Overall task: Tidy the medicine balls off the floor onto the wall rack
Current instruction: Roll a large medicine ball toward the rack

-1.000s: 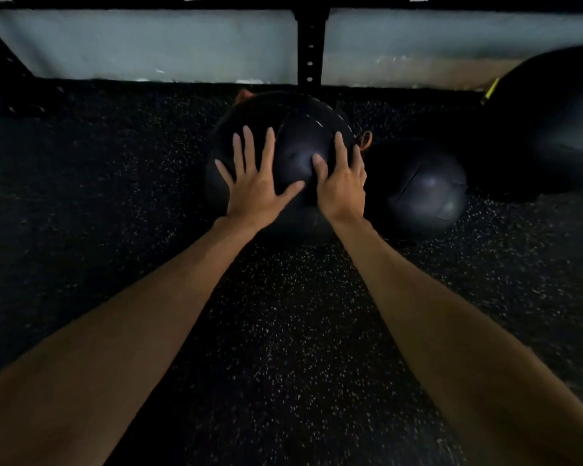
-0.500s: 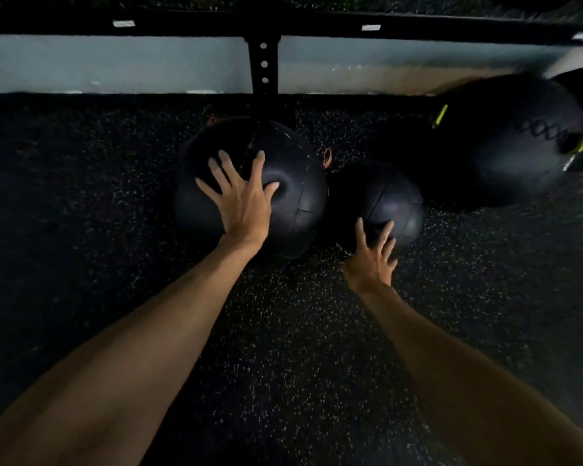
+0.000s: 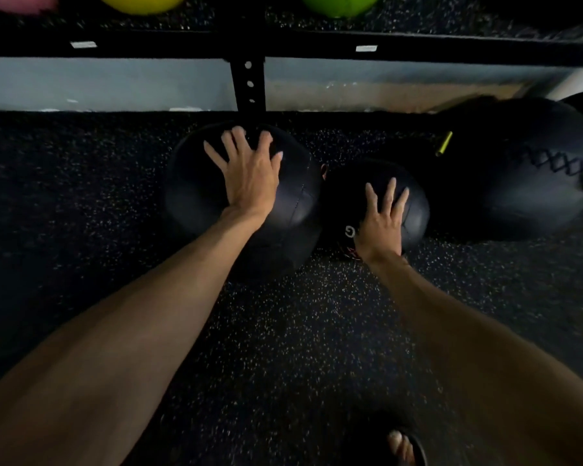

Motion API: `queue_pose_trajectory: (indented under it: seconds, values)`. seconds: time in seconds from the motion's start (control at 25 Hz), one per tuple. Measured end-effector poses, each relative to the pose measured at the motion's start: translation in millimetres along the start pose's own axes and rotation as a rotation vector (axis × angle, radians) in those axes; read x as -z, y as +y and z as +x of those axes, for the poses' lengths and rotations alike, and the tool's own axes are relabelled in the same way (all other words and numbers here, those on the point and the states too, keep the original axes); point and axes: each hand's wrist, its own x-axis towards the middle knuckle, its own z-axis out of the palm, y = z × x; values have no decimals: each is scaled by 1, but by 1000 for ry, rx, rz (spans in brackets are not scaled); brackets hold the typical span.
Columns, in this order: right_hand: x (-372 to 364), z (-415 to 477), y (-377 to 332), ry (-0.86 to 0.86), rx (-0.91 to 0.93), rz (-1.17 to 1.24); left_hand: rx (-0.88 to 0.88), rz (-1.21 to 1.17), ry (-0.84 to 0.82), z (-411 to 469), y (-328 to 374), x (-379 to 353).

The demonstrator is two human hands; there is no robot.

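L hand [image 3: 249,178]: fingers spread, flat on larger black ball [image 3: 196,196].
R hand [image 3: 382,218]: fingers spread, flat on smaller ball [image 3: 347,193] just beside.

Matt stitched leather-look medicine balls [image 3: 196,196], speckled rubber floor [image 3: 283,348]

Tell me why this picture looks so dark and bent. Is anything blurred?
Head view: dim light, so the black medicine ball under the left hand nearly merges with the speckled floor; that hand's fingertips are smeared by motion; the wide-angle lens bows the rack rail; the yellow ball and green ball above are brightest.
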Motion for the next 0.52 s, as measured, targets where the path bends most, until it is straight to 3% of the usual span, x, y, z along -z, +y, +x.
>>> queue_pose_trajectory:
  seconds: [0.2, 0.36, 0.52]
  values:
    - [18, 73, -3, -33, 33, 93, -80, 25, -89, 42, 3, -13]
    - [32, 82, -4, -121, 14, 102, -96, 24, -386, 64, -2, -2]
    - [68, 26, -24, -113, -38, 192, -76, -104, -341, 0, -4, 38]
